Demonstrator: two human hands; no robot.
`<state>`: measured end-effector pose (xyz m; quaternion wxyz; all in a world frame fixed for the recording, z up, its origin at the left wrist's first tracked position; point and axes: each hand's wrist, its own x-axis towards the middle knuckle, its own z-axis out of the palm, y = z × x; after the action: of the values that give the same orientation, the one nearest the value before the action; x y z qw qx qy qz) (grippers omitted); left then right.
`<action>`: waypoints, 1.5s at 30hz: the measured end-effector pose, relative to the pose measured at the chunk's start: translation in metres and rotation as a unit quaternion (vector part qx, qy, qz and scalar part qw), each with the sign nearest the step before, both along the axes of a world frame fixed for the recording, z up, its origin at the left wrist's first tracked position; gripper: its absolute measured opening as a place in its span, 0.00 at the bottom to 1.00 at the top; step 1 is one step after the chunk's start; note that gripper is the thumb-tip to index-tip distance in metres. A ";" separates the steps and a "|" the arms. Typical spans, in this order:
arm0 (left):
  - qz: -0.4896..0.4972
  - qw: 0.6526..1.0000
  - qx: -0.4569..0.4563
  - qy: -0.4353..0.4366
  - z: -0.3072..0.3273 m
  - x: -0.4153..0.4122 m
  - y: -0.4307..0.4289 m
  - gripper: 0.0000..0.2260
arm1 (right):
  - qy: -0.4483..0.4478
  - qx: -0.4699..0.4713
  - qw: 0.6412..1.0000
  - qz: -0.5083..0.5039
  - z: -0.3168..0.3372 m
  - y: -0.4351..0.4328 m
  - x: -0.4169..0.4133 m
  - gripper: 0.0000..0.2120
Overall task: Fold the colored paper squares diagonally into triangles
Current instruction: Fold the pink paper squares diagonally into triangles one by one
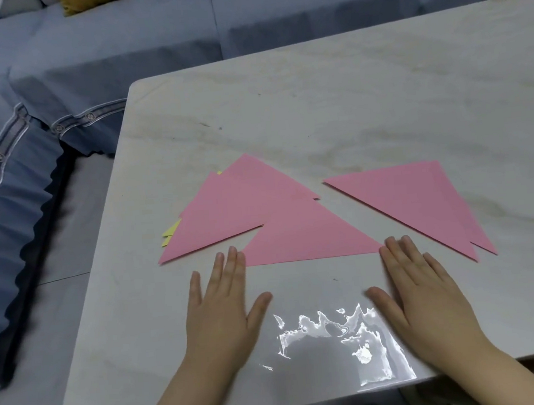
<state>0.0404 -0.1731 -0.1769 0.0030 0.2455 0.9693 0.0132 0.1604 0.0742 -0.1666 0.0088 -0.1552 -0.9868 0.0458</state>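
Our left hand (pixel 218 305) and right hand (pixel 426 292) lie flat, gripping nothing, flanking the mid-frame pink triangle (pixel 306 237), probably flattening its crease.

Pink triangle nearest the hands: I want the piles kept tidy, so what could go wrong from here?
1. The left hand and right hand lie flat at the corners of the pink triangle; a nudge may skew it across the left pile.
2. The clear plastic sheet lies at the near edge of the table; a wrist may sweep it off.
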 end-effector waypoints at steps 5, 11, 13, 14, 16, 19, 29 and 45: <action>0.014 1.000 0.011 -0.016 0.002 0.002 0.002 0.32 | 0.007 -0.010 0.995 -0.095 0.029 -0.008 -0.021 0.22; 0.021 0.998 0.030 -0.042 0.007 0.003 0.002 0.31 | -0.060 -0.165 0.980 -0.090 0.061 -0.010 -0.103 0.32; 0.013 0.999 0.042 -0.029 0.008 0.002 0.002 0.30 | -0.104 -0.158 0.978 -0.093 0.055 -0.013 -0.119 0.36; 0.009 0.998 0.059 -0.018 0.010 0.000 0.002 0.29 | -0.110 -0.157 0.977 -0.092 0.052 -0.013 -0.122 0.35; 0.018 0.993 0.116 0.001 0.016 -0.007 0.003 0.27 | -0.090 -0.199 0.971 -0.096 0.046 -0.012 -0.122 0.28; 0.076 0.983 0.165 0.025 0.027 -0.030 0.007 0.26 | -0.038 -0.255 0.963 -0.081 0.043 -0.008 -0.108 0.16; 0.162 0.976 0.138 -0.034 0.048 -0.074 0.028 0.35 | 0.258 -0.348 0.876 -0.213 0.057 0.050 -0.070 0.20; 0.007 0.880 0.443 -0.173 0.063 -0.027 0.035 0.24 | 0.138 -0.286 0.948 0.027 0.051 0.009 -0.075 0.25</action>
<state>0.0136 -0.1381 -0.1143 0.0620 0.2086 0.8479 0.4835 0.0857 0.0833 -0.1154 0.0987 -0.1169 -0.9251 0.3476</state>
